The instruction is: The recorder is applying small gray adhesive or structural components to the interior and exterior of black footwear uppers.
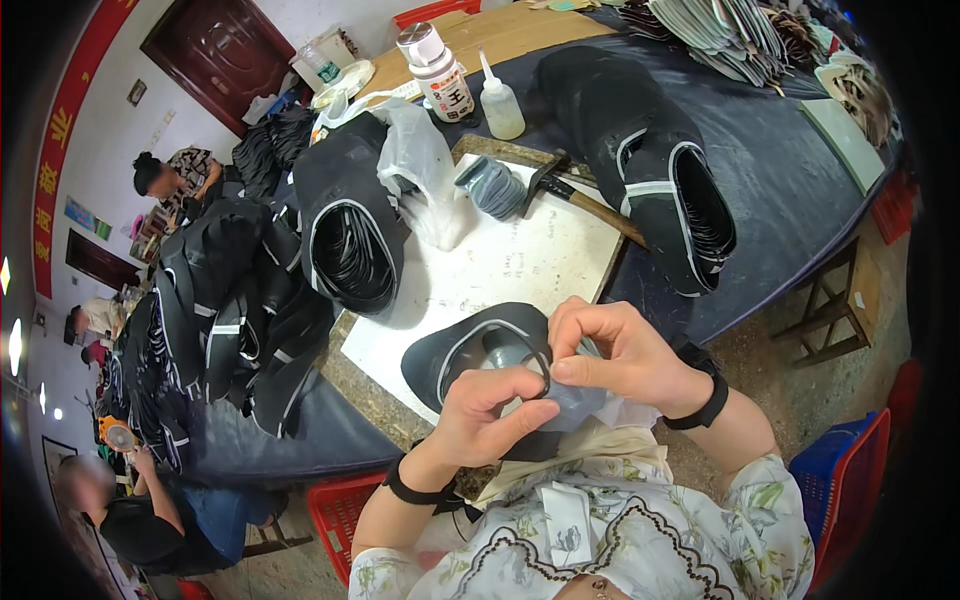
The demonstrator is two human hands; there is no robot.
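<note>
A black shoe upper (440, 350) with a grey trimmed edge lies at the near edge of a white board (570, 262), close in front of me. My left hand (492, 418) pinches the trimmed edge between thumb and fingers. Beside it, my right hand (622, 358) is closed at the same edge, its thumb pressed to the fingertips. A translucent bluish piece shows under the hands. Farther up the board sit a bundle of grey pieces (490, 187) and a hammer (590, 207) with a wooden handle.
Nested black shoe uppers form one stack (345, 160) at left and another (610, 110) at right. Behind the board stand a white bottle (437, 75) and a glue bottle (502, 108). More uppers (215, 260) heap up leftward. A blue crate (835, 470) is at right; people sit at far left.
</note>
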